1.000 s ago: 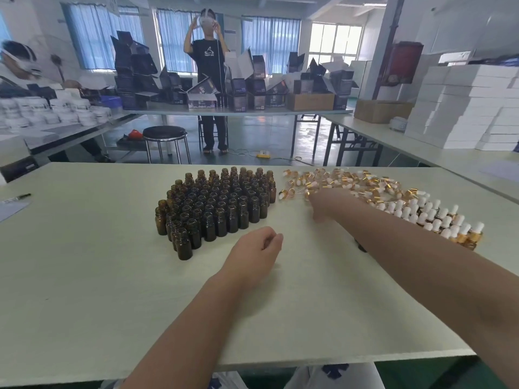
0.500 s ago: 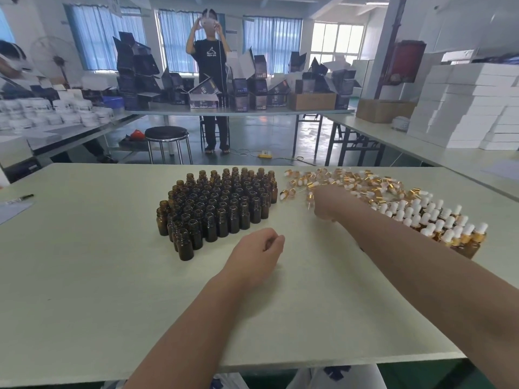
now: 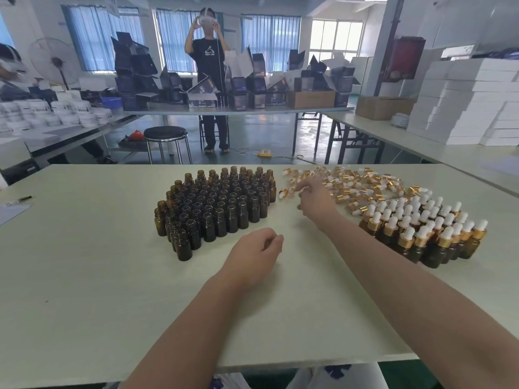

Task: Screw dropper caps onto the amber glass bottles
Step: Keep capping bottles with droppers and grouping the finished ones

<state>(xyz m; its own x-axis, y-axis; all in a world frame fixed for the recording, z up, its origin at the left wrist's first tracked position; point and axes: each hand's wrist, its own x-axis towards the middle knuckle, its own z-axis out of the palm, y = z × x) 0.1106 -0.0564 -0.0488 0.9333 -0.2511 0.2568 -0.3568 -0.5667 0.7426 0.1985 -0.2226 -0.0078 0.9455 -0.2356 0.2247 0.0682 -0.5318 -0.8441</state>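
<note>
you're at the pick-up step: a cap has to be chosen before any screwing can start. your right hand (image 3: 314,199) is stretched out over the near-left edge of the loose dropper caps (image 3: 354,183), which lie scattered on the table (image 3: 84,276) just right of the block of open amber bottles (image 3: 216,209). its fingers (image 3: 304,187) look loosely spread, tips down among the caps. the hand is blurred, and i see no cap pinched between them.

your left hand (image 3: 255,252) rests on the table in front of the open bottles, fingers loosely curled, holding nothing, apart from the nearest bottle.

the finished capped bottles (image 3: 421,231) stand in rows at your right, beside your forearm.

next, i'd judge, you need one cap pinched by its gold collar, and a front-row bottle gripped in your left hand to take it.
</note>
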